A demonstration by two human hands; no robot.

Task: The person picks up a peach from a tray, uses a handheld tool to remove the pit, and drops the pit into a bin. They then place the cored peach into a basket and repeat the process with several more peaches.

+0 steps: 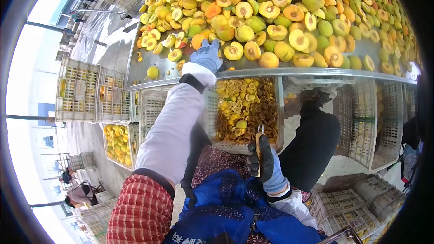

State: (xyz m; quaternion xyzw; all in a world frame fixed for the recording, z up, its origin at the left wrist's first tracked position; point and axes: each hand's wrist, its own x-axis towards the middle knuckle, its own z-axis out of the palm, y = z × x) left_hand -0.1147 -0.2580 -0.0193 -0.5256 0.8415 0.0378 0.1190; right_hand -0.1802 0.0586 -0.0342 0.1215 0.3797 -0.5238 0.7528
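Observation:
My left hand, in a blue-grey glove, reaches onto the metal table at the near edge of a pile of halved yellow-orange fruit. Its fingers touch or nearly touch the fruit, and whatever may be under them is hidden. Low in the view, my right hand, gloved in dark grey and blue, is wrapped round a wooden-handled tool with a metal loop at its tip. That tool points up, over the near edge of a crate of pits and fruit scraps below the table.
Stacked plastic crates stand at the left, near a crate of fruit. More crates are at the lower right. The table's raised metal rim runs across the view. Another person is far off at lower left.

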